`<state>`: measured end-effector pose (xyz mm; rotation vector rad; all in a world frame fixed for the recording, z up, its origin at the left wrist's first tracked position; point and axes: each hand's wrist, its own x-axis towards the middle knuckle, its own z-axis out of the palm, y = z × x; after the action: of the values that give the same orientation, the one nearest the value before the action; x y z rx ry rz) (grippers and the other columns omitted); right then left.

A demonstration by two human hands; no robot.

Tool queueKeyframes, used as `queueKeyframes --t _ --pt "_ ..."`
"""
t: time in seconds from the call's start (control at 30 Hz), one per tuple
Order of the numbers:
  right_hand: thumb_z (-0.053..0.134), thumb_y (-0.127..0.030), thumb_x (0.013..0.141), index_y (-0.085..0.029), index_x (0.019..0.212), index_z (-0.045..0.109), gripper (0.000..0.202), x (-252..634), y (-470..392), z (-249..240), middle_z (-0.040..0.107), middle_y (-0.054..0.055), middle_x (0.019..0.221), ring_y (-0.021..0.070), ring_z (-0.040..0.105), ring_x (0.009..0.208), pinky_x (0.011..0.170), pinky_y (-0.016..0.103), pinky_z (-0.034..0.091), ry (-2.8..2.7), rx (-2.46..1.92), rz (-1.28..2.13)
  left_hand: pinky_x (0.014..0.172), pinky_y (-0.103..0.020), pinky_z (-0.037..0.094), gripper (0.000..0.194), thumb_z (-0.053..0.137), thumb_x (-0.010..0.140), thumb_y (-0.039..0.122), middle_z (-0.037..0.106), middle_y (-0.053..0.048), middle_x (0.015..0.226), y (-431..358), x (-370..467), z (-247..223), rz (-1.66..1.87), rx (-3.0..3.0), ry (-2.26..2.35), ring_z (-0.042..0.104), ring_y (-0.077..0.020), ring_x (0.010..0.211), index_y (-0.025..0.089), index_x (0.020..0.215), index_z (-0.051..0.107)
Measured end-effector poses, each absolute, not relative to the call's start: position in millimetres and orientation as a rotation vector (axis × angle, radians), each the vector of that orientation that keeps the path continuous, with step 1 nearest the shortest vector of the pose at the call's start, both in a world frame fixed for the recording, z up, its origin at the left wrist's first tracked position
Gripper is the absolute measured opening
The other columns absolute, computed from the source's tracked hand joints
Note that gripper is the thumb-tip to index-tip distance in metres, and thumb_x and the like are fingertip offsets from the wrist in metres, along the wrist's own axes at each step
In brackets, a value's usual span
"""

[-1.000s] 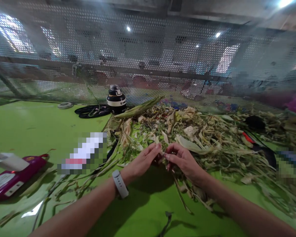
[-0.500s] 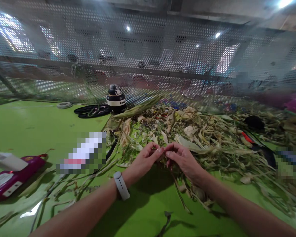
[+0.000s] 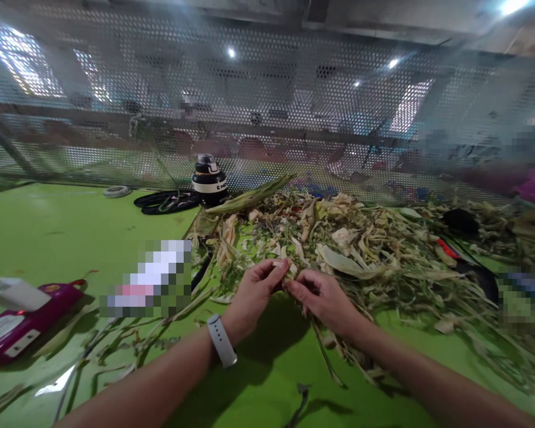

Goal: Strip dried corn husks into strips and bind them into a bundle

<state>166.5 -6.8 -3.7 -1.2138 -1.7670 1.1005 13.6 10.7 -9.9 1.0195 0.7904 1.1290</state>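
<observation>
My left hand [image 3: 256,294], with a pale watch strap [image 3: 222,341] on its wrist, is closed in a pinch. A small pale piece of dry plant material [image 3: 291,270] shows at its thumb and fingertips. Close beside it, my right hand [image 3: 323,297] is also closed, its thumb and fingers meeting at the lower part of that piece. Both hands hover over the near edge of a heap of dry leaves, husks and stalks [image 3: 374,244]. The fingertips partly hide what they hold.
The green table [image 3: 80,220] carries a black bottle [image 3: 209,181] and a long husk [image 3: 252,195] at the back. A magenta power strip [image 3: 22,324] with a white plug lies left, near a blurred-out device [image 3: 154,276]. Behind stands a perforated metal screen [image 3: 267,89].
Both hands have shifted slightly left and turned. A pale piece now shows between the fingertips, where little could be made out before. The heap and other objects stay put.
</observation>
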Motion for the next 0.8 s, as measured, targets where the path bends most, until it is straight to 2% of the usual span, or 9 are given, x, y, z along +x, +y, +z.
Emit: queueKeyframes --t 0.13,0.27,0.43,0.57,0.7,0.8 --pt "0.048 -0.041 0.084 -0.017 0.068 0.048 0.029 164 -9 -5 0.042 -0.005 0.054 0.0074 0.042 0.044 0.043 0.02 0.034 -1.805 -1.205 1.069 0.054 -0.018 0.034 0.024 0.066 0.072 0.038 0.053 0.003 0.061 11 14 -9 1.116 1.056 0.808 0.042 -0.0069 0.056 0.014 0.069 0.063" --pt "0.043 -0.032 0.087 -0.018 0.062 0.042 0.028 167 -11 1 0.038 -0.005 0.054 0.0076 0.037 0.048 0.046 0.02 0.031 -1.923 -1.166 1.018 0.047 -0.019 0.03 0.028 0.066 0.069 0.041 0.046 0.006 0.049 15 11 -5 1.149 1.103 0.891 0.037 -0.0059 0.047 0.014 0.066 0.063" --pt "0.042 -0.026 0.086 -0.018 0.06 0.038 0.028 168 -12 5 0.035 -0.005 0.056 0.0082 0.034 0.053 0.05 0.02 0.029 -2.007 -1.152 0.883 0.049 -0.018 0.036 0.028 0.063 0.071 0.043 0.051 0.006 0.058 17 11 -3 1.242 1.169 0.915 0.045 -0.0066 0.049 0.015 0.073 0.06" --pt "0.04 -0.023 0.085 -0.018 0.061 0.038 0.025 166 -14 5 0.035 -0.004 0.057 0.0091 0.034 0.054 0.052 0.021 0.029 -2.043 -1.152 0.763 0.048 -0.018 0.037 0.029 0.056 0.077 0.046 0.047 0.007 0.055 12 12 -5 1.147 1.118 0.805 0.044 -0.0066 0.047 0.018 0.073 0.052" --pt "0.038 -0.019 0.085 -0.017 0.07 0.046 0.017 168 -13 6 0.044 -0.002 0.065 0.0105 0.04 0.06 0.057 0.022 0.033 -2.072 -1.089 0.764 0.044 -0.018 0.033 0.034 0.068 0.068 0.043 0.043 0.009 0.049 8 12 -6 0.905 1.091 0.731 0.04 -0.0056 0.042 0.018 0.082 0.051" --pt "0.037 -0.019 0.086 -0.017 0.072 0.045 0.016 170 -11 4 0.044 -0.002 0.066 0.0106 0.039 0.06 0.056 0.022 0.033 -2.055 -1.096 0.796 0.051 -0.019 0.037 0.041 0.075 0.062 0.037 0.047 0.008 0.057 7 13 -6 0.908 1.093 0.705 0.046 -0.0069 0.052 0.018 0.089 0.051"
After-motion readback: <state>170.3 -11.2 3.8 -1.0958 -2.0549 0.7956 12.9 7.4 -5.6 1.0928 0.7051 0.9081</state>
